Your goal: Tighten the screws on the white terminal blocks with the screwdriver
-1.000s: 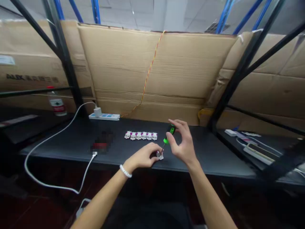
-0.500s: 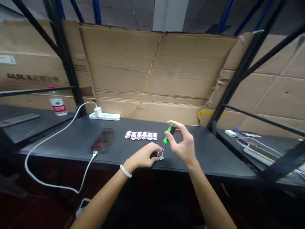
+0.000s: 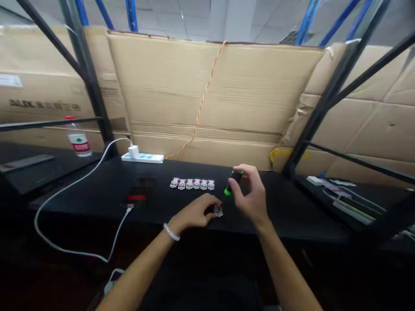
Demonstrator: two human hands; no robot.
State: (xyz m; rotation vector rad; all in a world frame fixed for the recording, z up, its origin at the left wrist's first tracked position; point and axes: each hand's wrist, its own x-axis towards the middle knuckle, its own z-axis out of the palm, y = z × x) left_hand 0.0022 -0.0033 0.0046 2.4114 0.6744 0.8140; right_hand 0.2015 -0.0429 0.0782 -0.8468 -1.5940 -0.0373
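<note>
White part [image 3: 218,212] (seemingly half-hidden) juts from the pinching left hand [image 3: 196,211]

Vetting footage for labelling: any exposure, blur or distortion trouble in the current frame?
Head view: cardboard sheet bright, black tabletop dark, short on detail; head view: uprights lean, likely wide-angle distortion; head view: pixelated patch left of the row of white parts; head view: screwdriver tip too soft to read.

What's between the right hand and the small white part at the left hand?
The screwdriver: in the head view, it slants down from the right hand to the white part held by the left hand.
</note>
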